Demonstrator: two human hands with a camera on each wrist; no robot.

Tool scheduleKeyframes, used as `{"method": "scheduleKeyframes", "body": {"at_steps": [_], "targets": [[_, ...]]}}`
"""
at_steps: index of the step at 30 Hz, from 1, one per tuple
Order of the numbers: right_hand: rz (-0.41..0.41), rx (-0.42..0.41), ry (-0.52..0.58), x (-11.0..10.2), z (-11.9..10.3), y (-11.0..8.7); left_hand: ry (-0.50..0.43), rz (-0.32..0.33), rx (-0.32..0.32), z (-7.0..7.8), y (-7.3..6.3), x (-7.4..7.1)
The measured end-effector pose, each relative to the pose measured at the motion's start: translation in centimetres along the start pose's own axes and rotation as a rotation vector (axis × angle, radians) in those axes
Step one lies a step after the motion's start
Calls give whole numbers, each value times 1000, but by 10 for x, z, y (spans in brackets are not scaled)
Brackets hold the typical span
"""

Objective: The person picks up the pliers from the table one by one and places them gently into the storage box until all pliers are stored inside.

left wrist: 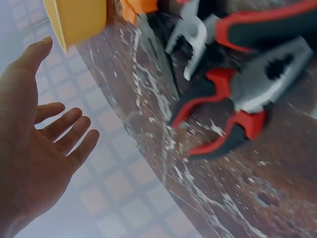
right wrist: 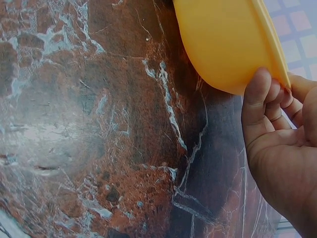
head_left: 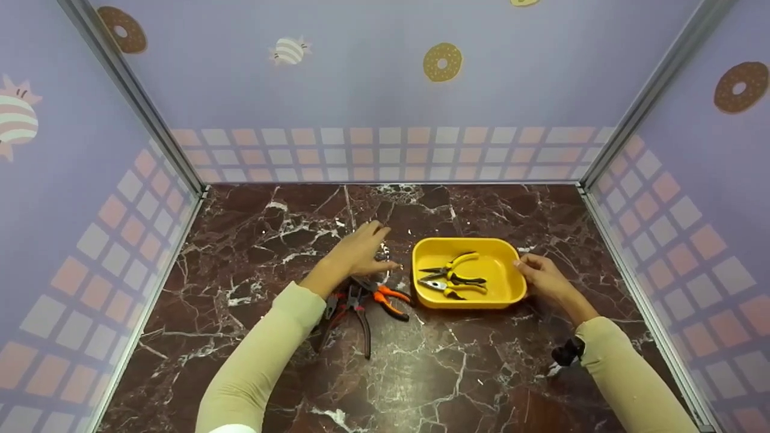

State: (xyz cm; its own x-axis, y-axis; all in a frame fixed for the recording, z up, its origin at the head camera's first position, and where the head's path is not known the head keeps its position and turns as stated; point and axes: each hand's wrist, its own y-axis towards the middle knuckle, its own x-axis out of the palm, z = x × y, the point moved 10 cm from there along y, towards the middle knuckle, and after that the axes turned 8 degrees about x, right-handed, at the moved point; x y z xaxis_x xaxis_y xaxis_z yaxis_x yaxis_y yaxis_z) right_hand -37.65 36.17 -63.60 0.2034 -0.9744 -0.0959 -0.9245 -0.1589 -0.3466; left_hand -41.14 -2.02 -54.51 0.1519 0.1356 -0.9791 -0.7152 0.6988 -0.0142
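Observation:
My left hand (head_left: 358,252) hovers with fingers spread and bent a little, holding nothing, just beyond a cluster of pliers. That cluster includes orange-and-black-handled pliers (head_left: 381,296) and red-and-black pliers (left wrist: 250,89); the forearm partly hides it in the head view. A second red-and-black pair (left wrist: 272,26) lies close by in the left wrist view. My right hand (head_left: 543,278) pinches the right rim of a yellow plastic bin (head_left: 469,304), thumb on the outer wall. Inside the bin lie yellow-and-black long-nose pliers (head_left: 463,258) and another yellow-and-black pair (head_left: 434,285).
The dark marbled tabletop (head_left: 457,373) carries the bin and the loose pliers. Patterned lilac panels (head_left: 373,90) enclose the back and both sides, with metal strips at the corners. A black band (head_left: 566,352) is at the right cuff.

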Motion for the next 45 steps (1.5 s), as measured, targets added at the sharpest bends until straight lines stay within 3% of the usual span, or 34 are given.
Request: {"method": "scheduleKeyframes", "body": {"at_steps": [6,21,33,45], "targets": [[3,4,-3,1,2,0,-3,-22,-52,-21,-13,5],[1,7,18,2,-2,-3,-50,-52,-154,-54,-43,7],[17,28,23,0,-2,-3,-42,-35,-168,-67,-60,4],[-26,54,-45,2,-4,0,-65,-14,-180,-78,-74,6]]}}
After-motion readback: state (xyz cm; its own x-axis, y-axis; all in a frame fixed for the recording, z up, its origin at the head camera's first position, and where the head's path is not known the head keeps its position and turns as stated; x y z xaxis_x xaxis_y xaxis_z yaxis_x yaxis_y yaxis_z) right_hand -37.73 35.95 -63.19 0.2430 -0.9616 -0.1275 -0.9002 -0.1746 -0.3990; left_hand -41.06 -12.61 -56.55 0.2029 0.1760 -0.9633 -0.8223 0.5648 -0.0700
